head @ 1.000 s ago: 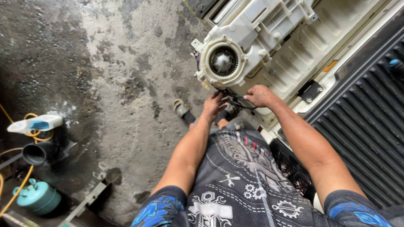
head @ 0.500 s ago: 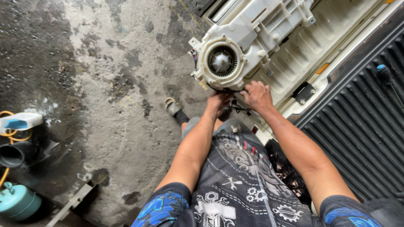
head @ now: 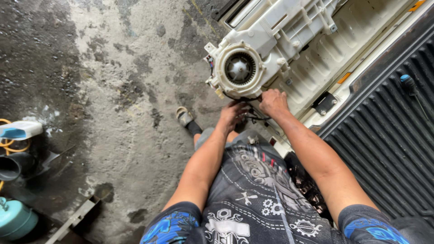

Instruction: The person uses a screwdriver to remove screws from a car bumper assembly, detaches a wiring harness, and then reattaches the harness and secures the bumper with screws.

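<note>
Blower housing (head: 253,58) on tailgate (head: 343,68), wires (head: 253,118) below not yet freed; left hand (head: 233,115) and right hand (head: 273,101) on them, fingers curled, grip unclear.

- Far to my left, on the concrete, a white bottle-like container (head: 20,130) with a blue label lies on its side.
- No signs or screens.

Your black T-shirt (head: 253,199) carries white gear and wrench prints, and its short sleeves (head: 172,228) are patterned blue. Your forearms are bare. You wear a grey sandal (head: 184,116) over a dark sock.
</note>
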